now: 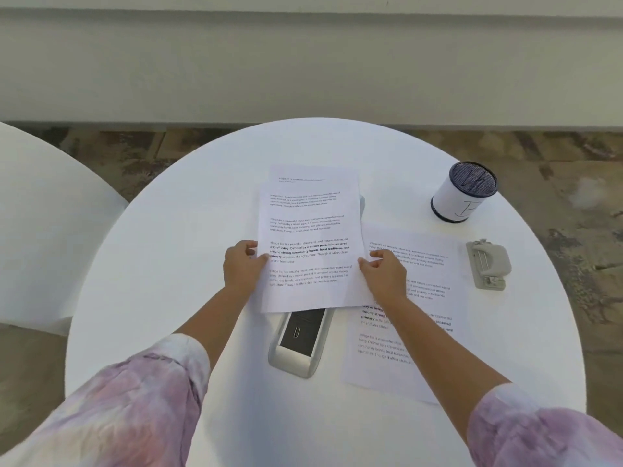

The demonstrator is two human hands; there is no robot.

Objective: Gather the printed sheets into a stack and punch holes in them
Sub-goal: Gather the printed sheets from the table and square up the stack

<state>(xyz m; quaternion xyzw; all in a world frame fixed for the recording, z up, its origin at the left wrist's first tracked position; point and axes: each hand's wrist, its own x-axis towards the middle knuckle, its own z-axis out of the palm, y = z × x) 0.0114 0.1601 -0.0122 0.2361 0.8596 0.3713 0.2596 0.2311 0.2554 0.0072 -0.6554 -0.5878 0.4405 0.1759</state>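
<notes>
I'm working at the round table [168, 264], holding the stack [308, 237] mid-table, long axis running away from me, over a grey device [300, 345] that it's mostly hiding, so I can't tell what that is. My left hand [241, 267] is pinching the stack's left edge, my right hand [384, 273] is pinching the right edge, thumbs on top. One loose sheet [411, 318] is lying flat just right of the stack, partly under my right forearm, so my right hand is nearer for the next grab. The punch [488, 264] is sitting further right, beyond that sheet, near the cup [463, 197]. How many sheets I'm holding isn't readable.
</notes>
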